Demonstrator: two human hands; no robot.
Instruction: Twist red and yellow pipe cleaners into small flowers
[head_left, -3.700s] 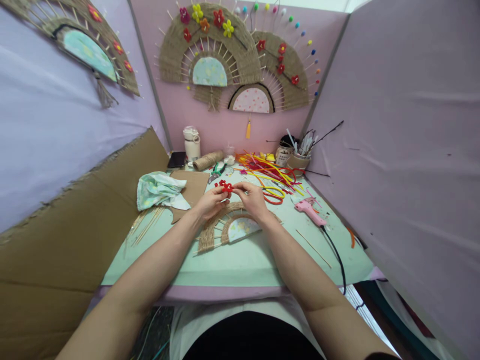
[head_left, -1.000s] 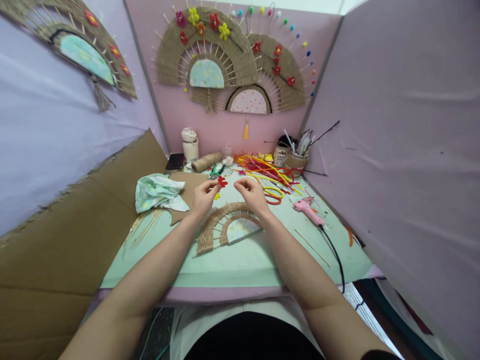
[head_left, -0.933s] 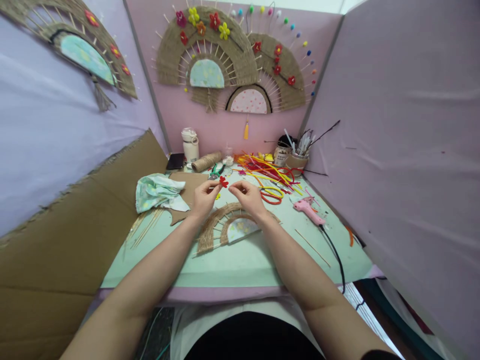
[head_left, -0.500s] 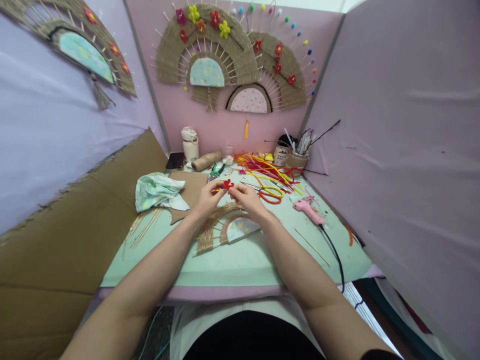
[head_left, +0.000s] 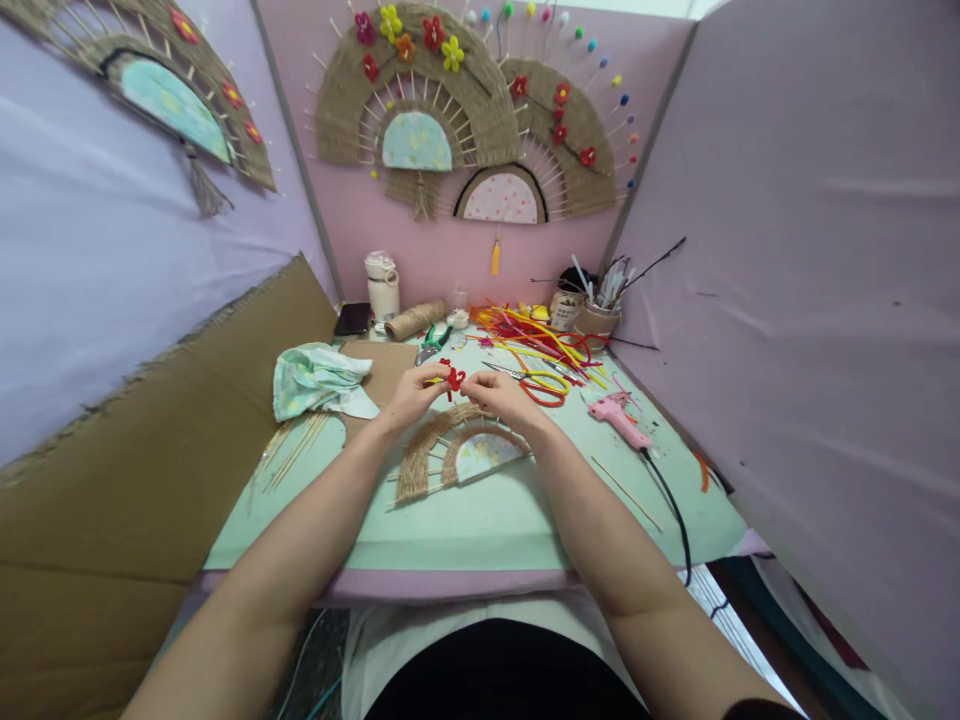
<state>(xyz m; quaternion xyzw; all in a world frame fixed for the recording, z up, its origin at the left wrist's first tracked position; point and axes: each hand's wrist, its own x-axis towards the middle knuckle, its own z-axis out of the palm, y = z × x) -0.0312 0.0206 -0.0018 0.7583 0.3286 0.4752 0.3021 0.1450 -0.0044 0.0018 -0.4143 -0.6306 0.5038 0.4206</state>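
Note:
Above the table's middle, my left hand pinches a small red looped flower piece between thumb and fingers. My right hand is closed at the right edge of the red piece, its fingertips pressed together; whether it grips part of the piece is too small to tell. Beneath both hands lies a twine-woven fan with a pale floral half-circle at its centre. Scissors with yellow and red handles rest just right of my right hand.
A pink glue gun with a black cord lies at the right. Colourful pipe cleaners, a twine roll, a bottle and a stick pot stand or lie behind. Patterned cloth and cardboard are left.
My hands have moved slightly apart, and more of the red piece shows between them. My right fingertips have shifted to its right edge. The view has shifted slightly.

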